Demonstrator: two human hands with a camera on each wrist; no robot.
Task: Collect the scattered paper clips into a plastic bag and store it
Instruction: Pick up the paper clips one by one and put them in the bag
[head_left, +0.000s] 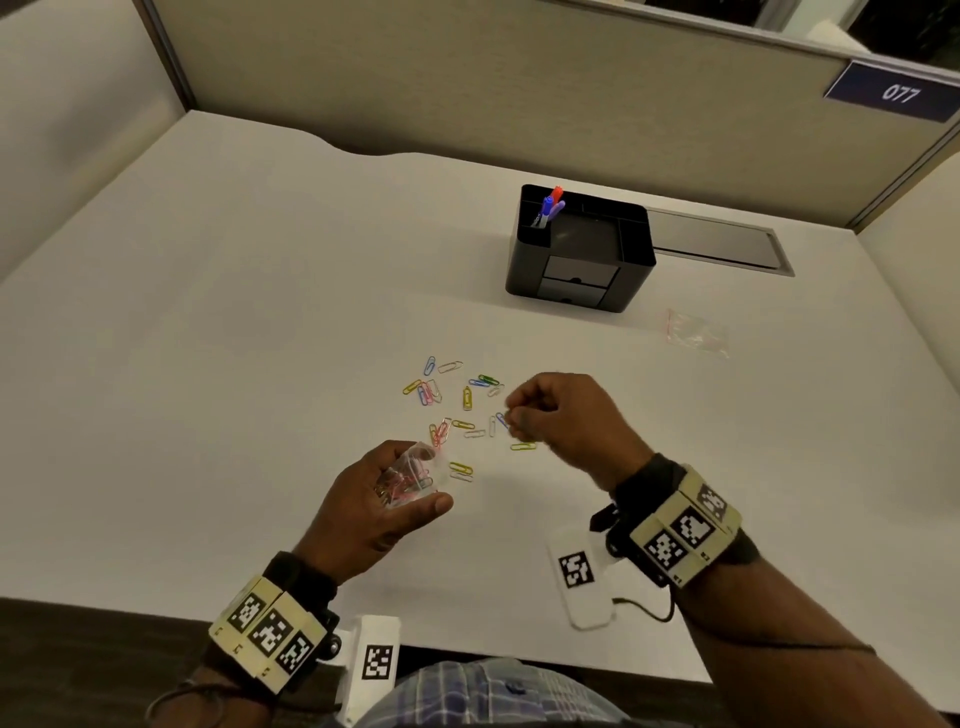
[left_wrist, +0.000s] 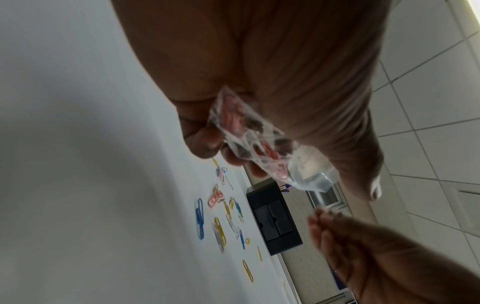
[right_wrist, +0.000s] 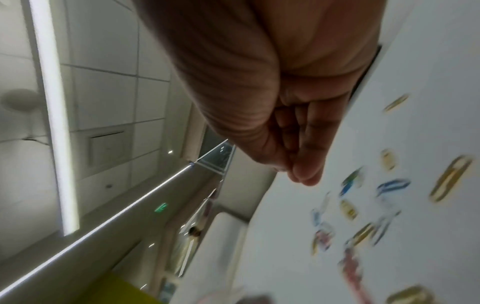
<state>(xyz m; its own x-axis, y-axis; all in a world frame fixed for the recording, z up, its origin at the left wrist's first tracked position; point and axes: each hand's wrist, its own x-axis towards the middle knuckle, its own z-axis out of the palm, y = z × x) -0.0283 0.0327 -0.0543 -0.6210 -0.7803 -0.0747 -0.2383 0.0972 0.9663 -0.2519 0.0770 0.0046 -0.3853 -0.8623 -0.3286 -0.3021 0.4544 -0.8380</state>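
Observation:
Several coloured paper clips (head_left: 467, 397) lie scattered on the white desk (head_left: 234, 338); they also show in the left wrist view (left_wrist: 221, 226) and, blurred, in the right wrist view (right_wrist: 389, 185). My left hand (head_left: 428, 478) grips a small clear plastic bag (head_left: 413, 475) that holds several clips, mostly pink (left_wrist: 249, 131); its mouth points toward the pile. My right hand (head_left: 514, 415) hovers just right of the pile with its fingertips (right_wrist: 302, 174) pinched together. No clip shows between them. A blue clip (head_left: 501, 420) lies on the desk right beside them.
A black desk organiser (head_left: 579, 249) with pens (head_left: 550, 205) and two small drawers stands behind the pile. An empty clear bag (head_left: 696, 332) lies to its right. Behind the organiser runs a grey cable slot (head_left: 717, 244). Partition walls close the back and sides.

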